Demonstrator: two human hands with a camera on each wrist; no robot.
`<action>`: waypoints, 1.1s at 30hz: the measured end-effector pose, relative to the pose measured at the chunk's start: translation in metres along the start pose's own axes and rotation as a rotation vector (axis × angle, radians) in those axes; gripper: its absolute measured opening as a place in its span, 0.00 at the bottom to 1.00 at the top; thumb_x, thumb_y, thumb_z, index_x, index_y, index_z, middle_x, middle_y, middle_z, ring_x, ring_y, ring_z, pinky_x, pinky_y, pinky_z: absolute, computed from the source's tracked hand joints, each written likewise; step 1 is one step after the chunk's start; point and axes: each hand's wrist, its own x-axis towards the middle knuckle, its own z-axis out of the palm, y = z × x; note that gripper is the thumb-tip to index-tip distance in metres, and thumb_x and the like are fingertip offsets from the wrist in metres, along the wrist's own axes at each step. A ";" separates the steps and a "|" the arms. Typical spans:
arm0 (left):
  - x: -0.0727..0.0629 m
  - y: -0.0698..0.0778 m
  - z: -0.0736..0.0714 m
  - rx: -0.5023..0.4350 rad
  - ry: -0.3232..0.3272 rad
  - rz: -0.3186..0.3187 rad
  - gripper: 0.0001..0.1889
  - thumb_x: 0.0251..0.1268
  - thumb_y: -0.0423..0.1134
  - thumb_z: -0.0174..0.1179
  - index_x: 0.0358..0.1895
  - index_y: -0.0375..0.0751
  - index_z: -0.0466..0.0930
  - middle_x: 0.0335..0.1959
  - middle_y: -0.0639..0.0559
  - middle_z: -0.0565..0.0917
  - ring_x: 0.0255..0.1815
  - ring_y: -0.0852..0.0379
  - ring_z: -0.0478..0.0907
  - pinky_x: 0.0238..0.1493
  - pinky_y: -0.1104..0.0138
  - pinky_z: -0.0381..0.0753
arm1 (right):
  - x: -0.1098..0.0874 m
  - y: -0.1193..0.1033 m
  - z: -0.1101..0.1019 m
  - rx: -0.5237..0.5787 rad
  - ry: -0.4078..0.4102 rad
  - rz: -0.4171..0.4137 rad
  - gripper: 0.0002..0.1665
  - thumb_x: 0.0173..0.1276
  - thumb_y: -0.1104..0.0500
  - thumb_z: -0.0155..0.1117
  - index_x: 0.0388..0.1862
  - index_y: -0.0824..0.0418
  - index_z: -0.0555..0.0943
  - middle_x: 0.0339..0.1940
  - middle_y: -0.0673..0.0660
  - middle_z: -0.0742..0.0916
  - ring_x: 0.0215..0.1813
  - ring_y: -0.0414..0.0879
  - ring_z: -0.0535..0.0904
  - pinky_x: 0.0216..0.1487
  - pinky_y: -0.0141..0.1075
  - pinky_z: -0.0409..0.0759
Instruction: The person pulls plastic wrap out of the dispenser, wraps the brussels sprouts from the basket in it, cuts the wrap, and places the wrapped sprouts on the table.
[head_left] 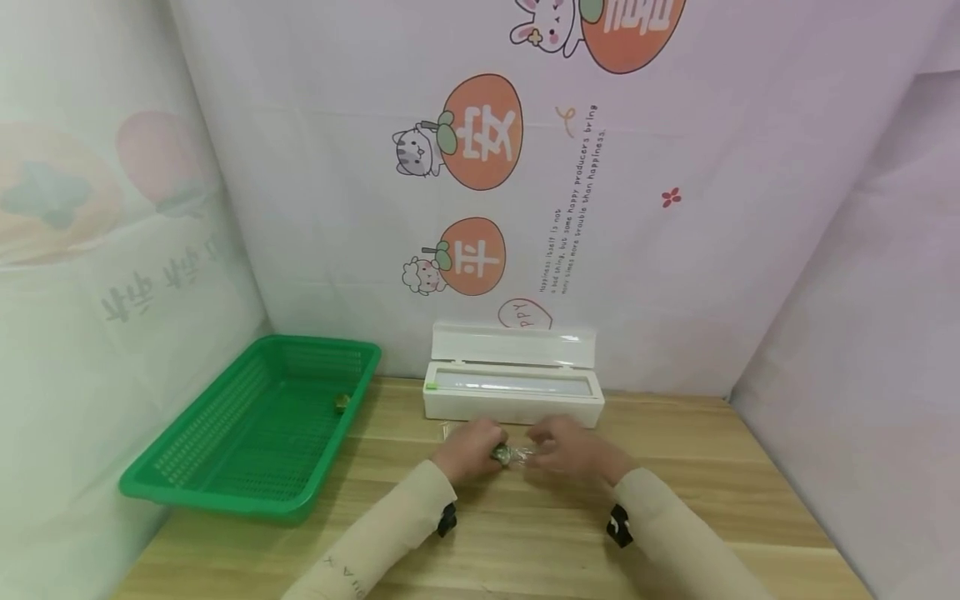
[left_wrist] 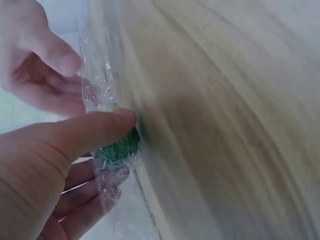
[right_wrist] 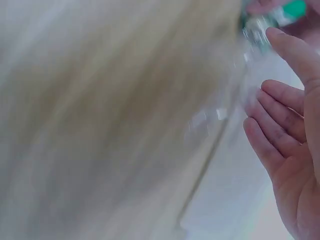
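Plastic film [left_wrist: 106, 82], clear and crinkled, lies around a small green piece [left_wrist: 120, 148], whose exact nature cannot be told beneath the wrap. The left hand [head_left: 471, 450] has its grip clamped on this bundle, thumb across the near side and fingers behind, just in front of a long white dispenser box [head_left: 517, 410] with its lid [head_left: 513, 346] raised. The right hand [head_left: 573, 450] is close beside, its grip apart: the thumb stands off from the loosely bent fingers near the trailing film, though whether a fingertip touches it cannot be told. Both hands are over the wooden table [head_left: 532, 550].

To the left, a green plastic basket [head_left: 217, 503] holds a small gold-green piece [head_left: 342, 403] by its right-hand wall.

The step in hand appears to be the wrapping itself: the green piece looks covered, but film extends loose on both sides. The next move seems to call for the right thumb and fingers to gather the loose film and fold or twist it snugly, while the left hand keeps the piece steady; pulling too hard could tear the thin film.
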 end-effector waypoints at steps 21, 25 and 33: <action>-0.037 -0.010 -0.065 0.086 0.210 0.094 0.12 0.58 0.42 0.80 0.42 0.43 0.90 0.39 0.54 0.88 0.38 0.60 0.85 0.41 0.71 0.87 | -0.033 -0.018 -0.058 0.046 0.043 -0.034 0.29 0.68 0.44 0.77 0.60 0.60 0.85 0.52 0.53 0.92 0.53 0.47 0.90 0.58 0.47 0.89; -0.042 -0.012 -0.070 0.085 0.227 0.110 0.12 0.59 0.42 0.80 0.42 0.43 0.89 0.38 0.54 0.89 0.38 0.60 0.85 0.41 0.71 0.87 | -0.031 -0.023 -0.053 0.006 0.115 -0.135 0.13 0.72 0.53 0.73 0.49 0.59 0.89 0.43 0.50 0.93 0.43 0.38 0.89 0.47 0.36 0.90; -0.052 -0.018 -0.078 0.073 0.268 0.130 0.14 0.58 0.42 0.80 0.45 0.42 0.89 0.40 0.53 0.89 0.40 0.59 0.86 0.43 0.68 0.89 | -0.029 -0.024 -0.049 -0.078 0.218 -0.234 0.03 0.73 0.60 0.72 0.42 0.56 0.90 0.38 0.49 0.93 0.40 0.37 0.89 0.44 0.31 0.90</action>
